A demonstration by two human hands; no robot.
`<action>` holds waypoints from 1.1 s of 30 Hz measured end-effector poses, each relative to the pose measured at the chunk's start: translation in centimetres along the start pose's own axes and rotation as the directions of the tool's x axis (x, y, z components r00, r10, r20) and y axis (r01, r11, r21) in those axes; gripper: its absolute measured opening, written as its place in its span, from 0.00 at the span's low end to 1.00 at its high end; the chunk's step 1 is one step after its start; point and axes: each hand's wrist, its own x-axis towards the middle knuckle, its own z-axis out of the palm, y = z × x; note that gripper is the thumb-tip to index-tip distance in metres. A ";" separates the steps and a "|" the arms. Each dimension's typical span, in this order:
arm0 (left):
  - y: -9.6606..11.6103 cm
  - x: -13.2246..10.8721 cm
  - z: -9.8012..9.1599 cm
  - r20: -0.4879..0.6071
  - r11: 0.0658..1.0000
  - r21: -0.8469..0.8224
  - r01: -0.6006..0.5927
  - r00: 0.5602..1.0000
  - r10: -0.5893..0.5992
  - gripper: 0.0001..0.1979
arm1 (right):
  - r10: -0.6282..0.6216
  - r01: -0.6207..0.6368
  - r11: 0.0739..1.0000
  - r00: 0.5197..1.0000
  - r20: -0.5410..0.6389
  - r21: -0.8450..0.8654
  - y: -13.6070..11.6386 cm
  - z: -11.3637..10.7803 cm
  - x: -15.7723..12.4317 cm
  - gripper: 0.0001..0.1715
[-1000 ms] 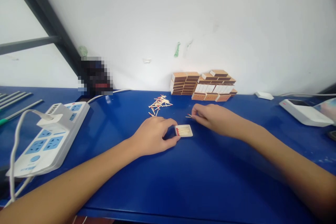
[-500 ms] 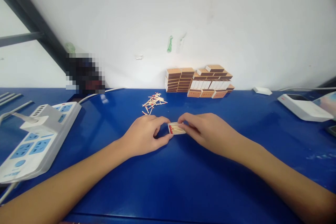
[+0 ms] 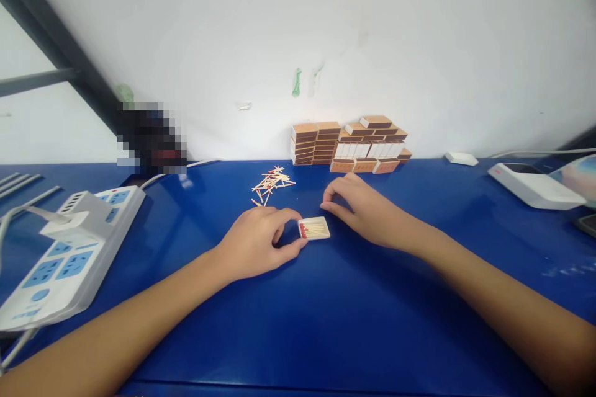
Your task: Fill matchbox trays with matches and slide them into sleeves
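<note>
A small white matchbox tray [image 3: 326, 228] lies on the blue table, holding several matches [image 3: 313, 228] with their red heads to the left. My left hand [image 3: 263, 239] grips the tray's left end between thumb and index finger. Beyond the tray and to its right, my right hand [image 3: 361, 208] hovers above the table, thumb and index fingertips together, nothing visible between them. A loose pile of matches [image 3: 272, 182] lies behind my left hand.
Stacked matchboxes [image 3: 315, 144] stand against the wall, beside another stack [image 3: 372, 136]. On the left is a power strip [image 3: 97, 273] with a white plug and cables. A white device [image 3: 535, 189] and a small white block [image 3: 460, 159] sit at right.
My right hand has let go of the tray's matches and moved up and slightly right, away from the tray. The left hand keeps its hold on the tray.
</note>
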 end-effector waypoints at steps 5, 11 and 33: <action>-0.2 0.2 -0.3 -0.020 0.999 0.013 0.039 0.999 -0.038 0.14 | -0.013 0.020 0.997 0.996 -0.093 0.072 -2.5 -0.8 -0.7 0.11; -0.2 0.3 -0.2 -0.066 1.000 -0.012 0.023 0.998 -0.023 0.13 | 0.169 -0.107 0.946 0.968 -0.184 0.305 -4.4 0.0 -0.7 0.08; -0.3 0.0 -0.5 -0.051 0.997 -0.071 -0.030 0.998 0.027 0.13 | 0.101 -0.100 0.995 0.995 0.021 -0.025 -0.4 2.6 7.6 0.09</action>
